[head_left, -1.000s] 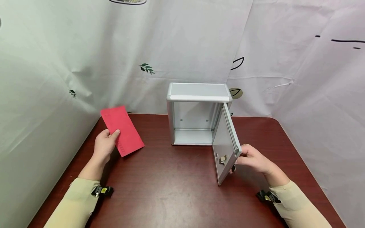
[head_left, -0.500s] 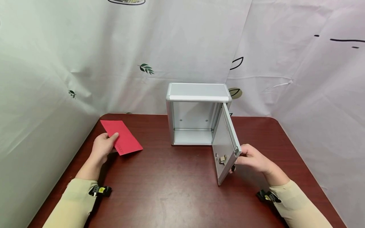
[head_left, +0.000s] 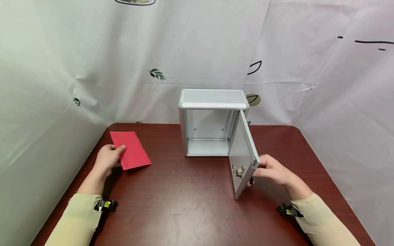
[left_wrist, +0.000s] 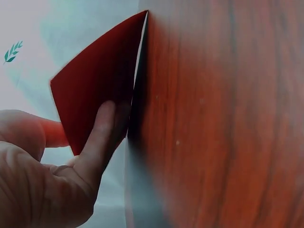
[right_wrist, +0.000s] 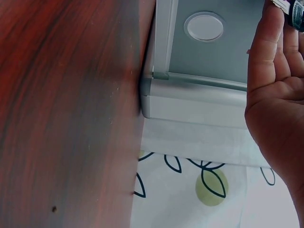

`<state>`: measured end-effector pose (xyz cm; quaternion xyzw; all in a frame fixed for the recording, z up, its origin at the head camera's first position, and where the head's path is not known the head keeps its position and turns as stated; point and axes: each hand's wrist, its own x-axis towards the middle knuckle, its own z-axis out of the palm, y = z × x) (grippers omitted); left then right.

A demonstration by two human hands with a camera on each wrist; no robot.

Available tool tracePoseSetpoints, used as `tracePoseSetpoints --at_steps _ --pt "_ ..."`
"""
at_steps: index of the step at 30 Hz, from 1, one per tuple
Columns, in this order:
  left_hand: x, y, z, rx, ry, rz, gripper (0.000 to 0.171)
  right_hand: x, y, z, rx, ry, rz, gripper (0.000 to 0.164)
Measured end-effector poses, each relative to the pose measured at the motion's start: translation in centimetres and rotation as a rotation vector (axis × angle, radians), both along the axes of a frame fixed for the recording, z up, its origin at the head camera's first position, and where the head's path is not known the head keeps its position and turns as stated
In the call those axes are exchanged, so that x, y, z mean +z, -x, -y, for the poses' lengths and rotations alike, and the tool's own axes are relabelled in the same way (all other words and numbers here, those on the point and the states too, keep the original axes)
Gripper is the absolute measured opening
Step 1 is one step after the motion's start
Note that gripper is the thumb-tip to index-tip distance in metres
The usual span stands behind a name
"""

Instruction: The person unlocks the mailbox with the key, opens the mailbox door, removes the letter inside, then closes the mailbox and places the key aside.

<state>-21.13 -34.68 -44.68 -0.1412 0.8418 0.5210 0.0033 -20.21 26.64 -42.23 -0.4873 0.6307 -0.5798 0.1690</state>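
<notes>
My left hand (head_left: 106, 159) pinches a red paper envelope (head_left: 135, 150) near its left edge, thumb on the upper face. In the left wrist view, the envelope (left_wrist: 97, 85) leans with one long edge close over the tabletop. A silver metal box (head_left: 214, 99) stands at the back, its front door (head_left: 241, 153) swung wide toward the right. Brass-and-steel lock parts (head_left: 239, 172) sit on the door's inner face. Behind the door, my right hand (head_left: 274, 171) has curled fingers around a black-headed key (head_left: 251, 180) at the outer face; the fingertips are partly hidden.
The dark red wooden table (head_left: 178, 212) has its back edge against white cloth walls (head_left: 197, 44) printed with leaves. Inside, the box shows a bare floor (head_left: 207, 147). A round pale disc (right_wrist: 204, 26) marks the door's outer face in the right wrist view.
My left hand has moved slightly down and left with the envelope, which has tipped flatter toward the table. The right hand and the door have stayed in place.
</notes>
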Motion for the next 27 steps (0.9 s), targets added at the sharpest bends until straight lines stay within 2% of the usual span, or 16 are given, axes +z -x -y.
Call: tracePoseSetpoints --at_steps 6,11,20,27 --pt "0.1 0.0 0.3 0.007 0.031 0.011 0.058 -0.1 -0.1 -0.2 -0.019 -0.006 0.002 0.04" --pt "0.2 -0.2 0.8 -0.03 0.051 0.048 0.055 -0.2 -0.1 -0.2 -0.02 -0.012 0.008 0.04" --pt "1.5 -0.9 1.0 -0.088 0.13 0.129 0.071 -0.2 0.0 -0.3 -0.039 -0.032 0.005 0.039" --pt "2.1 -1.0 1.6 -0.135 0.192 0.158 0.067 -0.3 0.0 -0.2 -0.037 -0.033 0.014 0.039"
